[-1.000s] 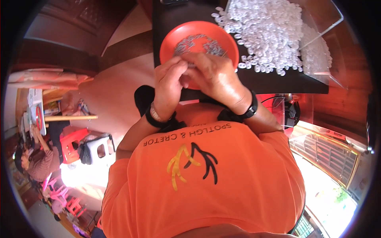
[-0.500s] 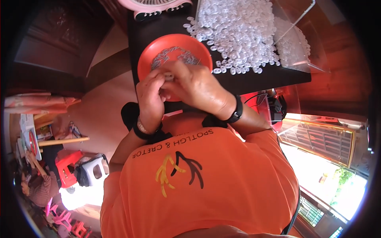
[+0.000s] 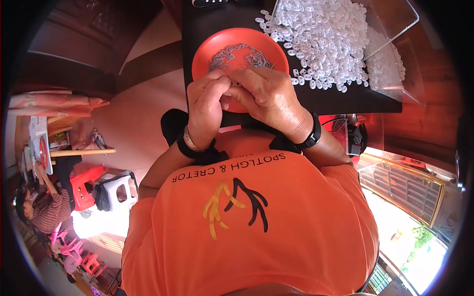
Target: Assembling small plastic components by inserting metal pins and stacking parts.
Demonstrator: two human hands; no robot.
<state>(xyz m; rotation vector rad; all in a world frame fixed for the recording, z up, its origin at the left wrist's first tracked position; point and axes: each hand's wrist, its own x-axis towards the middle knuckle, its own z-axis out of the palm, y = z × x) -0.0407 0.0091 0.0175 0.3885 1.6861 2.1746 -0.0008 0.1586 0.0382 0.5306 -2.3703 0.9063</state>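
Observation:
My left hand and my right hand meet fingertip to fingertip over the near rim of a red bowl. Fingers of both are closed in a pinch. A small whitish plastic piece barely shows between the fingertips; most of it is covered. Whatever else the right fingers grip is hidden. Inside the bowl lie many thin grey metal pins, parted into a left and a right heap. To the bowl's right spreads a big pile of small oval white plastic pieces with holes.
The pile partly lies on a clear plastic tray with an upright wall at right. Everything stands on a black table. A person sits at far left near red and white stools. Dark cables and a device are under the table's right side.
The whole view has shifted, so bowl and pile appear further right and higher. My hands stay together over the bowl; the right hand has turned, and its fingers now cover more of the small piece.

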